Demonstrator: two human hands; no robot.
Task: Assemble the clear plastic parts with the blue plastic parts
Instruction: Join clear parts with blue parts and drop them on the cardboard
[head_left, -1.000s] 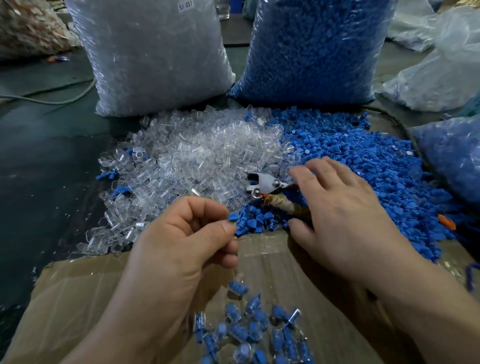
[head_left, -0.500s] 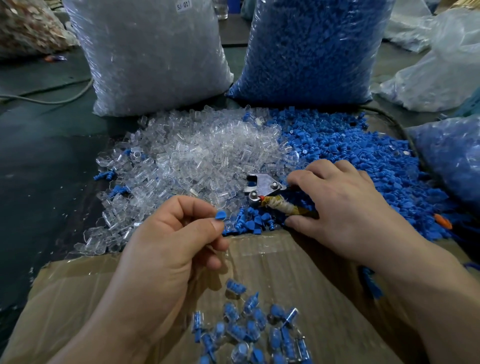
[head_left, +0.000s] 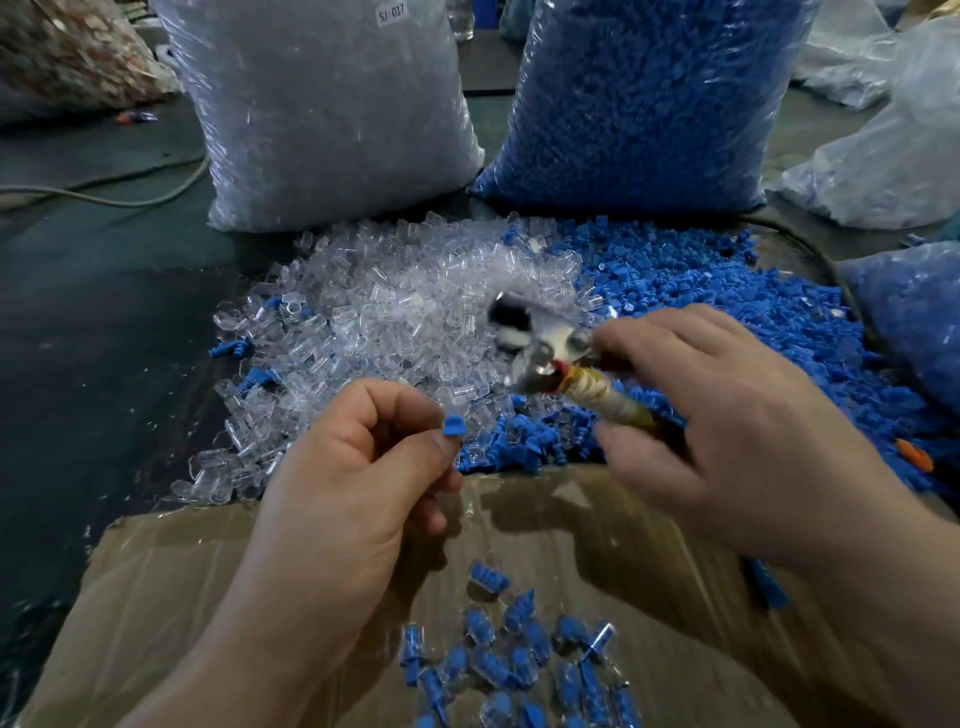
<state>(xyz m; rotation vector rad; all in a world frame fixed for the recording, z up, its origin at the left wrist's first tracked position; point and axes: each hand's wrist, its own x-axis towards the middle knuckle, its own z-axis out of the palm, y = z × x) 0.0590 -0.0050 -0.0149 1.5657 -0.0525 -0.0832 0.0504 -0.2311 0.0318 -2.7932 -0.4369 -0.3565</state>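
Observation:
My left hand pinches a small blue plastic part between thumb and forefinger, over the near edge of the piles. My right hand grips the tape-wrapped handles of metal pliers, lifted off the pile and blurred, jaws pointing left over the clear parts. A heap of clear plastic parts lies ahead on the left, a heap of blue plastic parts on the right. Several assembled blue-and-clear pieces lie on the cardboard sheet below my hands.
Two large sacks stand behind the piles: one of clear parts, one of blue parts. More plastic bags sit at the right. A cable runs across the dark floor at the left. An orange piece lies by the blue heap.
My right hand closed on the pliers and lifted them off the pile, up and to the left. My left hand kept hold of the blue part and barely moved.

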